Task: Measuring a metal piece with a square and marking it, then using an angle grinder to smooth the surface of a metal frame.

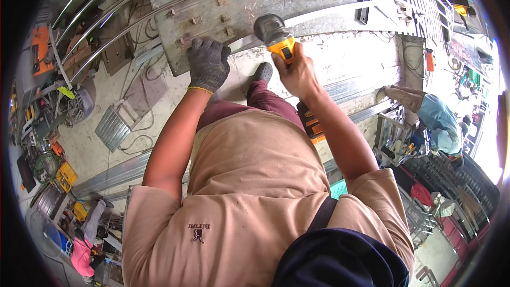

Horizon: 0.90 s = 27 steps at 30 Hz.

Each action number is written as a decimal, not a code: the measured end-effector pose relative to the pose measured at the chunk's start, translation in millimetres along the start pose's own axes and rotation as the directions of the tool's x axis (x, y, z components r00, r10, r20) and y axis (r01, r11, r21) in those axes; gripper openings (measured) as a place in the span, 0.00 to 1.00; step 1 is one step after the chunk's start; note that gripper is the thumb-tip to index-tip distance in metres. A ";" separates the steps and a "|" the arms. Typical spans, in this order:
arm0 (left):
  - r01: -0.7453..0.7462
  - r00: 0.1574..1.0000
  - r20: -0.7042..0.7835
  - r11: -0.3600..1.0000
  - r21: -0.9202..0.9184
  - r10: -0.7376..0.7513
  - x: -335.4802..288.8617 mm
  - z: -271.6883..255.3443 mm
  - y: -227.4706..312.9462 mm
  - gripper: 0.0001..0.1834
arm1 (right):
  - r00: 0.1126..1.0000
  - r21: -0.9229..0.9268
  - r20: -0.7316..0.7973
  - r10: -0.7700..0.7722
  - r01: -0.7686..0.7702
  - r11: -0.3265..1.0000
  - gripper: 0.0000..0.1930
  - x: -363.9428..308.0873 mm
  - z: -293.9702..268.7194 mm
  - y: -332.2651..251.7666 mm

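Observation:
My right hand [296, 72] is bare and wrapped round the body of a yellow and black angle grinder [281, 45]. The grinder's round dark guard [270, 25] is over a long flat metal bar [319, 16], and a few small sparks fly beside it. On my left hand [208, 65] is a dark grey knit glove. Its fingers are curled in a fist at the bar's left end, where the bar runs in under the glove. The grip itself is partly hidden. Beneath the bar lies a grey metal-topped worktable [212, 5] with small rusty brackets.
Long shiny tubes [175, 1] stretch across the worktable. A metal grating [419, 0] is at the far right. Cables and a corrugated sheet [112, 127] lie on the floor at left. One co-worker in blue [440, 122] bends at right; another in pink [82, 255] is at lower left.

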<state>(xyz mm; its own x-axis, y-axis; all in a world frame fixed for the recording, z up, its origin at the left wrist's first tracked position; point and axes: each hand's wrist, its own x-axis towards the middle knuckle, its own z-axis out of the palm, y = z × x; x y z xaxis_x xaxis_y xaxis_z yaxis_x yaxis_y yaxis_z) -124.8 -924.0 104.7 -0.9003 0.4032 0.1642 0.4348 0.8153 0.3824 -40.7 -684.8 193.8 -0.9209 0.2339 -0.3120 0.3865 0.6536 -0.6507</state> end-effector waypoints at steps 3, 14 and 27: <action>-0.001 1.000 0.016 1.000 0.013 0.001 -0.8 -1.3 -1.2 0.12 | 0.998 -0.010 0.045 -0.050 0.051 0.999 0.27 -9.4 11.8 -6.6; 0.008 0.998 0.059 0.998 0.067 -0.012 1.0 -5.3 2.6 0.11 | 0.991 -0.052 -0.129 0.018 -0.025 0.998 0.27 21.2 -33.4 39.1; -0.038 0.985 -0.168 0.998 -0.051 0.029 -10.0 5.6 -2.8 0.10 | 0.950 -0.195 -0.297 0.092 -0.155 0.968 0.29 35.5 -92.8 38.0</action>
<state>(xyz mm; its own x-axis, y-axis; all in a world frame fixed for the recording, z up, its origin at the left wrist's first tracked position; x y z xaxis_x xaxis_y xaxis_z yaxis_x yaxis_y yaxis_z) -116.9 -928.0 97.0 -0.8777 0.3512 0.3260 0.4675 0.7769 0.4218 -63.5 -584.8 222.3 -0.8550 0.4963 -0.1504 0.5066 0.7375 -0.4466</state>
